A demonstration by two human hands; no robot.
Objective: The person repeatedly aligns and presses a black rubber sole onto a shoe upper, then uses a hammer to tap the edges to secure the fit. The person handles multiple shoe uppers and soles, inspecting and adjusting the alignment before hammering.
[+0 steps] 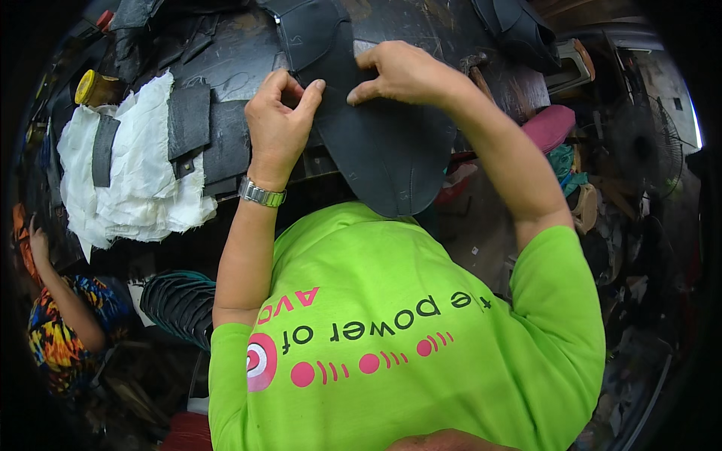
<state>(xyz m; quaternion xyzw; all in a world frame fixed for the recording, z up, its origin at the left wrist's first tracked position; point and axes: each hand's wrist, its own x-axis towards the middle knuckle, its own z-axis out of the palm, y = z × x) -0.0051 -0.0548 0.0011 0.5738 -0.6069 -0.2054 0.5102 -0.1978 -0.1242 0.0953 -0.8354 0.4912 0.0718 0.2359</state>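
Note:
A large smooth black panel [391,161], which looks like a boot upper, lies across the worktable and hangs over its near edge toward my body. Stitch lines and small pale marks show on it, and a thin light strip runs along its far left edge. My left hand [278,120], with a metal watch at the wrist, pinches the panel's left edge between curled fingers and thumb. Over the panel's right side is my right hand [398,74], thumb and fingers apart, the tips at its surface. Whether the right fingertips press on it I cannot tell.
The dark worktable [233,45] has a scuffed top. White cloth sheets [143,165] with dark grey patches [188,120] lie left, beside a yellow tin [94,89]. A hammer [477,75] and another black upper [519,34] are right. Another person's arm [68,301] shows far left.

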